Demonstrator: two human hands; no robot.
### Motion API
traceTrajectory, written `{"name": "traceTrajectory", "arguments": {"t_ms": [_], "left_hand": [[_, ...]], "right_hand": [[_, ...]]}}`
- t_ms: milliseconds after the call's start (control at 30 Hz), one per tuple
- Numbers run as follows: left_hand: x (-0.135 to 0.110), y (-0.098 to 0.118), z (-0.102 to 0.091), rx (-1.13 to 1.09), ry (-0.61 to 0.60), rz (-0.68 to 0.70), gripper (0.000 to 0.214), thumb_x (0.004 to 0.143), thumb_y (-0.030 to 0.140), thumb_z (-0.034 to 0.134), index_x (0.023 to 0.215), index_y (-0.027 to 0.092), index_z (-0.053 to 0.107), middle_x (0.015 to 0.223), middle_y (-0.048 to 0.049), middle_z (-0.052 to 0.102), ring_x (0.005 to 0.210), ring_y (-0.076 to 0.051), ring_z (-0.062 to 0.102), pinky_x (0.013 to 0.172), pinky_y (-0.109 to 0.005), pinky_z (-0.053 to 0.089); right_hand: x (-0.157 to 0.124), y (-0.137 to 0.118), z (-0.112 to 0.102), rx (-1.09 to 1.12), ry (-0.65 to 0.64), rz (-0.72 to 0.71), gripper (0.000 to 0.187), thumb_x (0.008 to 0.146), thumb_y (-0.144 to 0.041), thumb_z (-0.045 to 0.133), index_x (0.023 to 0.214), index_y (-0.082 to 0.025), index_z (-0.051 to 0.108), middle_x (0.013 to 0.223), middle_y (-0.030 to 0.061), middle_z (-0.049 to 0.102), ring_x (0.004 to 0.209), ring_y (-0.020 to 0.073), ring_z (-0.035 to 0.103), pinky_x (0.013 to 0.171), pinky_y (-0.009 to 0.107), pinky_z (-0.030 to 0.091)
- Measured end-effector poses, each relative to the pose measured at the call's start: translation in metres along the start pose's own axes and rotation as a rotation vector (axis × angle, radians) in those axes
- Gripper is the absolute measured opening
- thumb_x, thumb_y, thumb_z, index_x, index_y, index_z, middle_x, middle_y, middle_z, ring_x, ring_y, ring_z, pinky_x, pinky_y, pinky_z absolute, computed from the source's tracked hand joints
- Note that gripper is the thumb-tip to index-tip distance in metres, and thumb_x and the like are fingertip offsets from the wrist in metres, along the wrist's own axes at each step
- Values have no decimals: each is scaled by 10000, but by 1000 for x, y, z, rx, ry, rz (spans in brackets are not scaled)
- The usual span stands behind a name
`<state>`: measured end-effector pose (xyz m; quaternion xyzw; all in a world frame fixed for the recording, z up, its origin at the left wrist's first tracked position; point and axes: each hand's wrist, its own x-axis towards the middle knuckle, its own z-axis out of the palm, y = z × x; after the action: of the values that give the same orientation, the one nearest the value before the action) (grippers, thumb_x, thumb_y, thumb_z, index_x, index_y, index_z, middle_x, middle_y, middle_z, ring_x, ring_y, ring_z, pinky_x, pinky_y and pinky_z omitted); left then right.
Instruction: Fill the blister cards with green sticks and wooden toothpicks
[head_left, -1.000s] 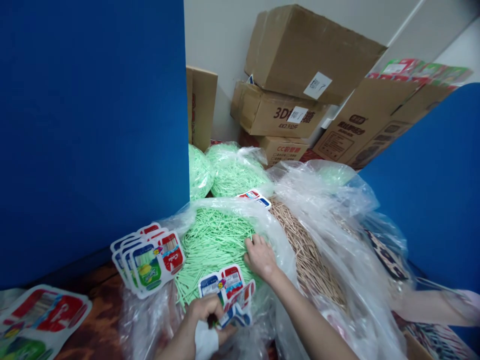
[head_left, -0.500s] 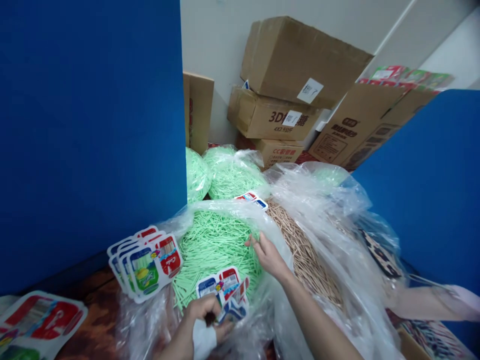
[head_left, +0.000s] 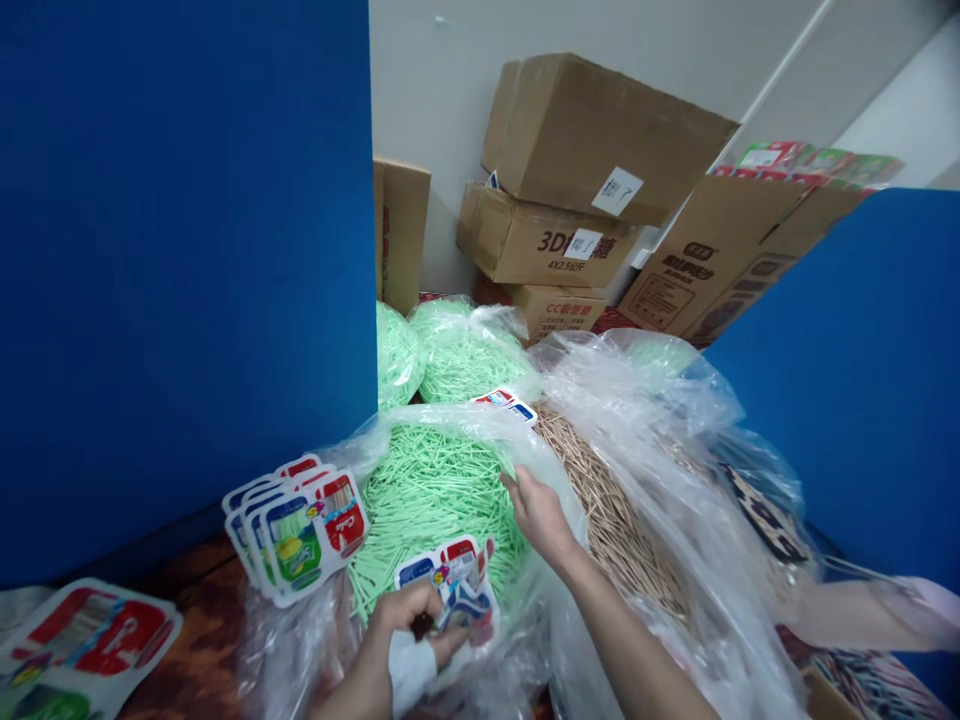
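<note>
Thin light-green candy-like sticks fill an open clear plastic bag in front of me. My left hand, with a white wrap near the wrist, grips a printed pouch in red and blue over the near edge of the sticks. The pouch is creased where my fingers press it. My right hand is at the right side of the sticks, fingers drawn together at their surface; what lies between the fingertips is too small to make out. A fanned stack of Cola-printed pouches lies left of the sticks.
Brown sticks lie in another plastic bag at the right. Closed bags of green sticks and stacked cardboard boxes stand behind. Blue panels flank both sides. Another printed pouch lies front left.
The view has shifted slightly, so the scene sits a little lower. The pouch in my left hand has bent and changed angle a little. My right hand stays at the sticks' right side.
</note>
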<state>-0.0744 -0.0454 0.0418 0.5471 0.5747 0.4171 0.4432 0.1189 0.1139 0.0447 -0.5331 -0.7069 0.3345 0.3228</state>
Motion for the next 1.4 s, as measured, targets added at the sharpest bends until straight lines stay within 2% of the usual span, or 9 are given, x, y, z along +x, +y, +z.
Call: {"name": "traceTrajectory", "arguments": {"t_ms": [133,233,333,467,700,1000,1167,1300,1400], "left_hand": [[2,6,-1,6,27,-6,285,691,263,627,551,200,386,552,53,386,523,-107,351,505,-216,278],[4,10,-2,-21,27,-46,275,686,289,632,563,205,401,553,53,385,528,-115,365,499,-219,284],[5,10,-1,-20,40,-101,292,692,330,627,568,212,390,542,61,360,519,-118,347,492,-223,278],[8,6,-1,22,94,-30,288,724,305,614,588,216,376,576,57,371,547,-127,364,517,-230,297],[12,12,-3,159,138,167,284,818,258,605,629,209,399,620,53,408,583,-132,411,567,-233,320],[12,16,-5,206,168,280,237,816,141,567,663,210,399,644,47,423,596,-133,441,567,-232,338],[11,21,-6,218,177,326,215,836,132,541,683,208,410,659,34,445,614,-140,451,573,-239,343],[11,24,-8,231,198,367,183,853,154,513,698,204,430,666,19,467,612,-150,461,567,-251,349],[11,26,-11,270,207,395,177,871,160,483,701,197,452,673,0,489,618,-160,474,565,-262,354]], "right_hand": [[-1,-2,-4,116,24,25,315,869,-514,471,888,-206,537,725,29,601,707,207,618,685,338,495],[-3,-12,-3,564,59,150,394,815,-549,571,1000,-202,553,745,-22,550,632,137,572,676,312,521],[-6,-31,-3,947,63,260,411,706,-514,724,930,-202,579,710,-50,519,600,106,533,692,316,532],[-22,-71,-7,1112,89,176,284,795,-472,668,911,-236,562,699,-50,543,642,122,562,761,366,523],[-57,-123,5,1007,74,-206,147,970,-383,423,973,-269,514,722,-57,510,711,118,593,1004,465,382],[-67,-121,27,615,42,-334,215,995,-319,336,856,-239,481,776,-25,482,828,142,538,1042,443,301],[-74,-117,33,517,30,-353,230,998,-316,301,863,-243,472,799,-11,499,883,163,533,1052,463,267],[-79,-111,38,357,14,-351,187,993,-304,305,1000,-251,485,1102,58,560,1242,214,395,1080,480,245],[-80,-107,34,210,-24,-343,206,979,-335,343,1053,-246,514,1371,73,427,1370,250,239,1104,496,217]]}}
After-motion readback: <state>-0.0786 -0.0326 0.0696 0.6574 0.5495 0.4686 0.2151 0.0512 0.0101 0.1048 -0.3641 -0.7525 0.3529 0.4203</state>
